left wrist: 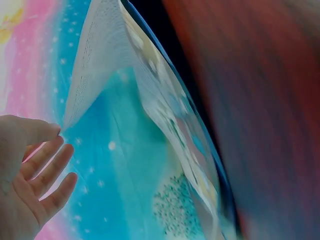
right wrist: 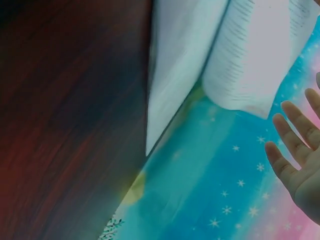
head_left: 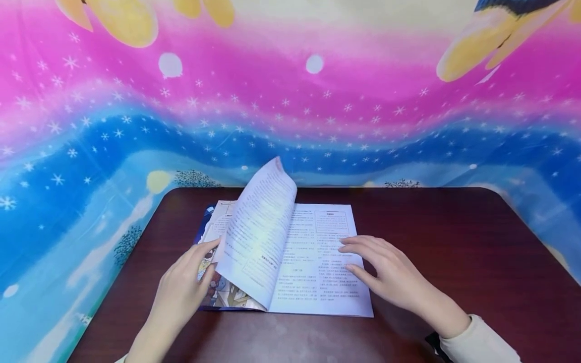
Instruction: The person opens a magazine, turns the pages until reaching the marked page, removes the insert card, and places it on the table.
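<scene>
On the counter point(head_left: 454, 242), near its far edge: our book point(head_left: 301, 297) lies open, one page point(head_left: 260, 227) raised and curling over the left side.
Left hand point(head_left: 183, 282): our thumb and forefinger pinch the page's near corner; we do best with a light pinch and a smooth arc, lest it crease.
Right hand point(head_left: 388, 269): our fingers are loose, grasping nothing, by the book's right edge.
Room: broadest to our right; cloth point(head_left: 317, 101) hangs behind the far edge.

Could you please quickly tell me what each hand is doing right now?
Left hand: pinches the edge of the raised page.
Right hand: holds nothing, fingers relaxed at the right-hand page.
</scene>
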Available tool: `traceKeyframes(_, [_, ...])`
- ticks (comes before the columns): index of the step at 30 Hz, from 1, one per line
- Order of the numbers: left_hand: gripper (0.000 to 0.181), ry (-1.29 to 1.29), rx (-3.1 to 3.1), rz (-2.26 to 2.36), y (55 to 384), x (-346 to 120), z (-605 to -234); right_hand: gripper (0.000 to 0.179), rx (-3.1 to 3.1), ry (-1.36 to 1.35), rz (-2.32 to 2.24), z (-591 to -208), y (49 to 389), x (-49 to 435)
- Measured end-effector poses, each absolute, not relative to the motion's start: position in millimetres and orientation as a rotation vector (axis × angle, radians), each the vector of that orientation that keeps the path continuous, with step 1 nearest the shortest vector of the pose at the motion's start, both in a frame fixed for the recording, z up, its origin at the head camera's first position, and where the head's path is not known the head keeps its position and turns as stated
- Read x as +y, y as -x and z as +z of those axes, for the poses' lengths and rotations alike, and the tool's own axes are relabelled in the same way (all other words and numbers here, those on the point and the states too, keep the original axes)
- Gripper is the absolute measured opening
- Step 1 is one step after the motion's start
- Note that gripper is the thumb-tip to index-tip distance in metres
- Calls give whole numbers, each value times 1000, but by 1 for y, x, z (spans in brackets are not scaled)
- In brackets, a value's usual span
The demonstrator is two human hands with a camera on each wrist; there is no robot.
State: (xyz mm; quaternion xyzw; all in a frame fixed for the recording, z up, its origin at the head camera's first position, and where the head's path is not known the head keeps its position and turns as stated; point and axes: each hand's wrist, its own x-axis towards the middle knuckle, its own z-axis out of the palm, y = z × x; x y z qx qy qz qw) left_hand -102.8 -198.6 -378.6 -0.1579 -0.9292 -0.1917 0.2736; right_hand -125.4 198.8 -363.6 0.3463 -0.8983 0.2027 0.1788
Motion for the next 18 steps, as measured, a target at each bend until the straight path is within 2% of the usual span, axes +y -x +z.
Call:
traceKeyframes(11, [62, 303, -2626, -492, 93, -220, -387, 35, -2614, -1001, 469, -377, 120, 214])
traceKeyframes(18, [82, 255, -2797, -489, 90, -229, -388, 36, -2581, -1036, 439, -383, 119, 223])
